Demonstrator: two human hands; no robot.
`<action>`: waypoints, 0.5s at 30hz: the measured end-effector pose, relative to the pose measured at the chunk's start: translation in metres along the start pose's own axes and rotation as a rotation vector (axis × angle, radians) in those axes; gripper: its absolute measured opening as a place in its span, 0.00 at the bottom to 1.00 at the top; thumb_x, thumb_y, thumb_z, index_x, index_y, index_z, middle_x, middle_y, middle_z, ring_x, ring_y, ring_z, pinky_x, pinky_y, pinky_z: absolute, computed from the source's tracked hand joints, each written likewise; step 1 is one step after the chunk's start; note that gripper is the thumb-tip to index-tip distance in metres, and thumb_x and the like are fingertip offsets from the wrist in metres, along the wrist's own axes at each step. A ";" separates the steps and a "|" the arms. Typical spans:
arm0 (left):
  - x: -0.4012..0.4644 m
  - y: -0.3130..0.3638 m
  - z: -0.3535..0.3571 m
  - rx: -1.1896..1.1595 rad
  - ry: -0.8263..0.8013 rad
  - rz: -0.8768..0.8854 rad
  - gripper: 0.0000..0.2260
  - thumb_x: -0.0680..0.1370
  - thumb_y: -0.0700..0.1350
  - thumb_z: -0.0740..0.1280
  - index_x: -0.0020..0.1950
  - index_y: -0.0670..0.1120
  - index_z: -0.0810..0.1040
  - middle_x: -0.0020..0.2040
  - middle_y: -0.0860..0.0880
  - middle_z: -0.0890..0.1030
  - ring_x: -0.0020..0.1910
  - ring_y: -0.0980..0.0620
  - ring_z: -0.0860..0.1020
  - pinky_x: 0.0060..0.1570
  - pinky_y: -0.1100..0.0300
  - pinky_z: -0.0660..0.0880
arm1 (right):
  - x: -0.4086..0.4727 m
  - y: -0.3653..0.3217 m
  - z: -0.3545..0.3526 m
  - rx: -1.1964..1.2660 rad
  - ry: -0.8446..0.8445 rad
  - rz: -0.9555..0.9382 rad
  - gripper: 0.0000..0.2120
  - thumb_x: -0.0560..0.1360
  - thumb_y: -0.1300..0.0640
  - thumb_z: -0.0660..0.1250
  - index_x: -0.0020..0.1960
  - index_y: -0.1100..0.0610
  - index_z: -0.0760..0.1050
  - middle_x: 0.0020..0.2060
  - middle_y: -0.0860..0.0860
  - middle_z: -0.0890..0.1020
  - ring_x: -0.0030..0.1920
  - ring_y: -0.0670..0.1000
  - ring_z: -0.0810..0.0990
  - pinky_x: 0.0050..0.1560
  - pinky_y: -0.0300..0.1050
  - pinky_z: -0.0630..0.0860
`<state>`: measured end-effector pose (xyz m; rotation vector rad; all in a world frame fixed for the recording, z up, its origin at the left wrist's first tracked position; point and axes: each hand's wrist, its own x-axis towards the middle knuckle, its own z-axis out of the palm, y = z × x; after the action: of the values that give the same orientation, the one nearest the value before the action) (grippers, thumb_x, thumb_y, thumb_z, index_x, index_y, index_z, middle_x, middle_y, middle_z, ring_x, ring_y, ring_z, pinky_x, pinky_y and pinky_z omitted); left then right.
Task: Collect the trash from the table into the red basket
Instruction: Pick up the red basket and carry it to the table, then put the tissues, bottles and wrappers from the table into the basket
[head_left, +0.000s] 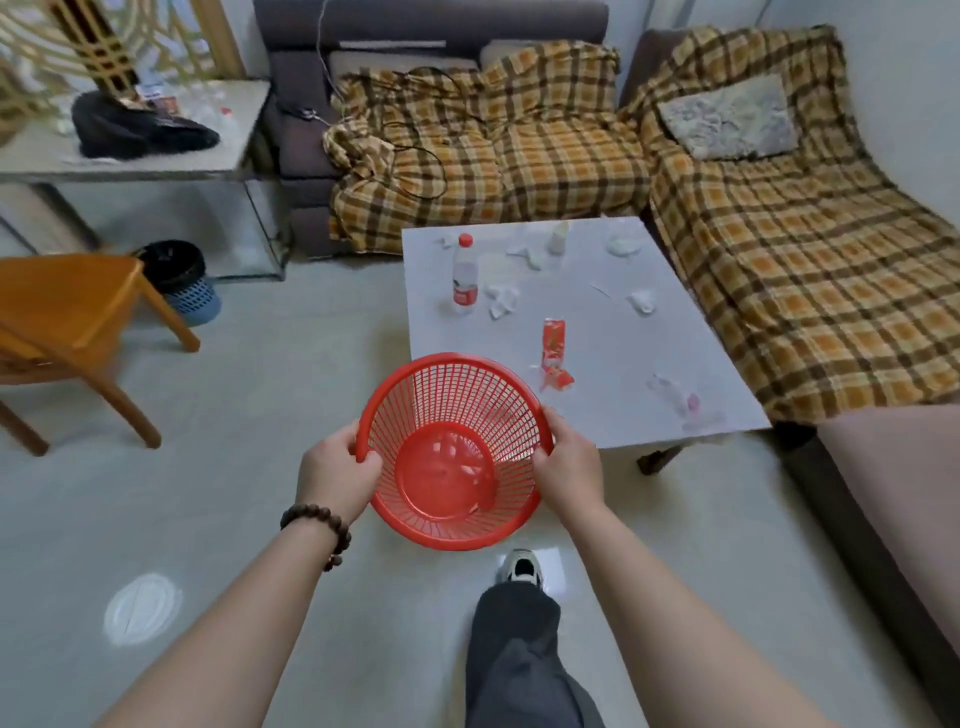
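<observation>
I hold an empty red mesh basket (452, 483) in the air above the floor, just short of the white table's (613, 415) near edge. My left hand (335, 475) grips its left rim and my right hand (566, 460) grips its right rim. Trash lies scattered on the table: a plastic bottle with a red cap (464, 275) standing upright, a red wrapper (553, 343), a torn red scrap (558, 382), crumpled white tissues (501, 300), a clear plastic wrapper (675, 397) near the front right corner, and more white scraps (621, 241) at the far end.
Sofas with plaid blankets (779, 249) border the table's far and right sides. A wooden chair (67, 322) stands at the left with a dark bin (179, 280) behind it. A side table (135, 156) carries a black bag. My right foot (519, 566) is below the basket.
</observation>
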<state>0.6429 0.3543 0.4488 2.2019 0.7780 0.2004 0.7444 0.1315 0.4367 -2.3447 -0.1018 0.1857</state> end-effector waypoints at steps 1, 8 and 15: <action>0.017 0.005 0.006 -0.010 0.028 -0.013 0.09 0.71 0.38 0.65 0.40 0.52 0.79 0.30 0.50 0.80 0.32 0.50 0.79 0.31 0.61 0.73 | 0.026 -0.002 0.002 0.005 -0.027 -0.025 0.26 0.72 0.64 0.61 0.68 0.46 0.70 0.52 0.51 0.84 0.50 0.54 0.81 0.47 0.42 0.72; 0.105 0.058 0.040 -0.214 0.175 -0.123 0.18 0.73 0.39 0.67 0.57 0.58 0.78 0.41 0.59 0.82 0.42 0.60 0.80 0.39 0.68 0.73 | 0.185 -0.026 0.004 0.094 -0.208 -0.092 0.23 0.75 0.62 0.61 0.68 0.46 0.71 0.56 0.48 0.82 0.45 0.44 0.79 0.42 0.33 0.73; 0.145 0.073 0.061 -0.333 0.270 -0.202 0.21 0.78 0.39 0.62 0.68 0.57 0.69 0.56 0.57 0.79 0.55 0.59 0.77 0.51 0.60 0.76 | 0.252 -0.038 0.020 0.176 -0.366 -0.064 0.23 0.74 0.61 0.62 0.66 0.44 0.71 0.61 0.45 0.80 0.56 0.50 0.80 0.53 0.47 0.76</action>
<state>0.8161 0.3651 0.4445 1.7910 1.0286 0.4961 0.9892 0.2044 0.4235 -2.1066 -0.3247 0.5675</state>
